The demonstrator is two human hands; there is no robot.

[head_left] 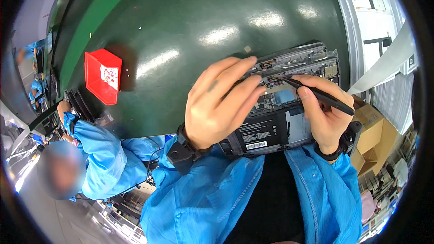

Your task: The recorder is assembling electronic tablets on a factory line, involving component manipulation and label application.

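Note:
An opened laptop base lies at the table's near edge, its inner boards bared. Across its near part sits a black battery with a white label. My right hand is closed around black tweezers, whose tip reaches in among the parts near the far side of the base. Over the left part of the laptop, my left hand has its fingers stretched out and close together, the tips resting at the boards. What lies under those fingertips is hidden. A blue rectangular piece shows between both hands.
A red bin holding small pieces stands on the dark green table at the left. Another person in a blue sleeve works beside the left edge. Cardboard boxes stand to the right, below a stack of white sheets.

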